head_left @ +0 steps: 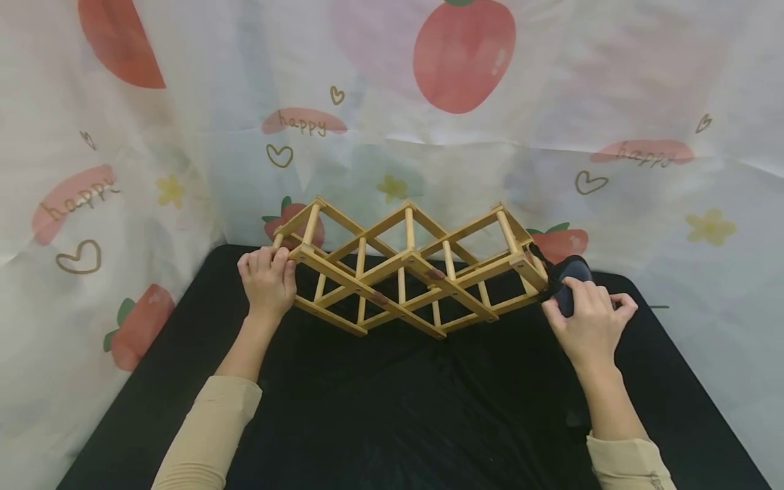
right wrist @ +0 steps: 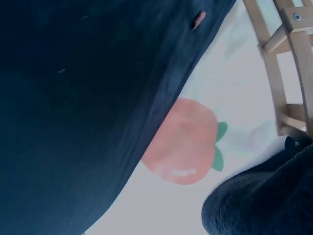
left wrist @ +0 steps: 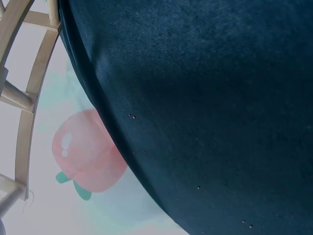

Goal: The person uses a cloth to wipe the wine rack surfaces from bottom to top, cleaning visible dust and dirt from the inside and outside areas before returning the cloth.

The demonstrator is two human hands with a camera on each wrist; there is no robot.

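A folding wooden wine rack [head_left: 412,258], a lattice of crossed slats and round dowels, is spread out above the black table. My left hand [head_left: 268,282] grips its left end, fingers curled over the corner. My right hand [head_left: 591,323] holds a dark, fuzzy cloth [head_left: 576,272] against the rack's right end; the fingers partly hide it. In the left wrist view, a rack slat [left wrist: 38,73] runs down the left side. The right wrist view has the rounded cloth [right wrist: 254,200] just below a rack slat [right wrist: 299,54]. Neither wrist view clearly shows its hand.
A black-covered table [head_left: 392,408] lies under the rack, with rounded far corners. White curtains [head_left: 367,68] printed with strawberries, hearts and "happy" hang behind it and at the sides. A small reddish scrap [right wrist: 199,19] is on the table cover in the right wrist view.
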